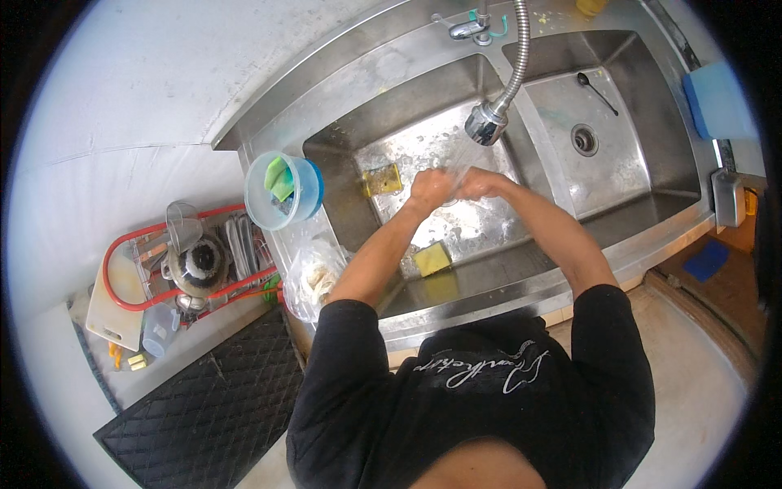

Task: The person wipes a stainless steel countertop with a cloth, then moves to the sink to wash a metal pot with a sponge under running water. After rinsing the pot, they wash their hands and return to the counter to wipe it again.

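Water sprays from the chrome spray head [486, 123] of a flexible metal hose onto both my hands, low in the left basin of a stainless steel sink [342, 153]. My left hand [432, 185] and my right hand [479, 183] are close together under the stream, fingers curled. Whether anything is between them is hidden by the water and the fingers. One wet yellow sponge [382, 180] lies left of my left hand. Nearer my body, another yellow sponge [432, 259] lies by the front wall of the basin.
A clear plastic tub [253, 195] with a green cloth or sponge and a plastic bag [305, 275] stand left of the basin. A dark spoon [599, 95] lies in the right basin. Farther left, a red-rimmed rack [116, 299] holds kitchenware. A chrome faucet [469, 29] stands behind.
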Demonstrator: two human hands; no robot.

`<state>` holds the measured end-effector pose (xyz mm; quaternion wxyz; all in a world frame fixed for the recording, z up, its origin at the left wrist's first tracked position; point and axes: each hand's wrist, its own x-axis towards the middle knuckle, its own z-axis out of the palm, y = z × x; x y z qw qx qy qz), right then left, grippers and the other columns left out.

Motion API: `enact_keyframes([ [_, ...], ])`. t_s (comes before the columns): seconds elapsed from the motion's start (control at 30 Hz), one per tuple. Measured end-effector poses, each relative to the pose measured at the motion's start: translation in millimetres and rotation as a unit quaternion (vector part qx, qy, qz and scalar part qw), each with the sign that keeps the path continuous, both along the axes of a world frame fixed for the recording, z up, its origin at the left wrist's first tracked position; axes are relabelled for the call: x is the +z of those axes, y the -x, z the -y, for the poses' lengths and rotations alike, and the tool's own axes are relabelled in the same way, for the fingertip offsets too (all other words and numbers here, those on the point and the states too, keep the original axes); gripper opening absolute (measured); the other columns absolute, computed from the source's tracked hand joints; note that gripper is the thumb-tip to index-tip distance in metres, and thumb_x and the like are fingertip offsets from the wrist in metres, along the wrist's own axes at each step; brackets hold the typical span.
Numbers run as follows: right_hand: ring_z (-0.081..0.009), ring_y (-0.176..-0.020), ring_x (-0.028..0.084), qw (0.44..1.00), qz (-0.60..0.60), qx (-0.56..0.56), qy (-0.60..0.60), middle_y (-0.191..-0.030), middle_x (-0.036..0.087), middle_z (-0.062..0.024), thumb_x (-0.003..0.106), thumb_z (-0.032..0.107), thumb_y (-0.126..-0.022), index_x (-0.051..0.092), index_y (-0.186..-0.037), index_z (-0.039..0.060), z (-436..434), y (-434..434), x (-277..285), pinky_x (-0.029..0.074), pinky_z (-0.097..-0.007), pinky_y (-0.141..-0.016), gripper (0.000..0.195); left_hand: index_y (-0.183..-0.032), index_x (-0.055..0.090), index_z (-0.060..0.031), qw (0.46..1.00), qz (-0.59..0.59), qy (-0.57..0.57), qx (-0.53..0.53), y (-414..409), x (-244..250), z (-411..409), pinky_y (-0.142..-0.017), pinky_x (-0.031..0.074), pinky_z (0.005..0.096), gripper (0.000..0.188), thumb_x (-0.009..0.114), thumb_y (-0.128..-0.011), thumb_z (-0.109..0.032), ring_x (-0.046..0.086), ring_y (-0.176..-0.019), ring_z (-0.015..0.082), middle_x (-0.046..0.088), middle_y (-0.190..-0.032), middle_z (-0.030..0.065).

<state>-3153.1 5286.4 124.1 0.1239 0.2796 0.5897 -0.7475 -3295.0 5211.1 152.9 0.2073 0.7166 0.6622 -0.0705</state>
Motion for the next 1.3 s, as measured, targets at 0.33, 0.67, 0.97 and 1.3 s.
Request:
enact_keyframes([
  [0.33,-0.0339,-0.114,0.048,0.854,-0.221,-0.071,-0.466,-0.122,0.051,-0.0136,0.065,0.019,-0.072,0.052,-0.121,0.0128,44,-6,-3,0.041,-0.0397,-0.097,0.05,-0.093,0.053,-0.0041,0.616,0.561,0.358,0.421,-8,31,15,-0.042,0.04,0.0231,0.024,0.062,-0.071,-0.003,0.047,-0.055,0.0102,0.05,-0.073,0.0026],
  [0.67,-0.0339,-0.084,0.063,0.883,0.054,0.01,-0.467,-0.086,0.063,-0.0207,0.065,0.018,-0.07,0.064,-0.084,0.0009,21,10,-48,0.05,-0.0442,-0.075,0.022,-0.106,0.059,-0.0101,0.998,0.049,0.037,0.026,-15,24,-5,-0.066,0.054,0.0452,0.029,0.055,-0.077,-0.013,0.065,-0.081,0.0354,0.064,-0.088,0.023],
  [0.97,-0.0211,-0.077,0.057,0.979,0.001,-0.129,0.156,-0.087,0.057,-0.0117,0.062,0.007,-0.076,0.054,-0.105,-0.0001,10,-4,10,0.048,-0.0286,-0.059,0.031,-0.08,0.065,-0.0073,0.974,-0.004,-0.195,-0.116,14,-14,-10,-0.055,0.052,0.0392,0.013,0.058,-0.074,-0.017,0.066,-0.065,0.0294,0.065,-0.078,0.0155],
  [1.3,-0.0359,-0.118,0.043,0.775,-0.251,-0.147,-0.561,-0.122,0.049,-0.0165,0.062,0.005,-0.074,0.051,-0.121,0.0041,35,-3,17,0.033,-0.0429,-0.103,0.048,-0.089,0.058,-0.0062,0.726,0.434,0.359,0.395,24,0,-5,-0.042,0.04,0.0284,0.019,0.065,-0.072,-0.011,0.053,-0.055,0.0157,0.054,-0.069,0.0037],
])
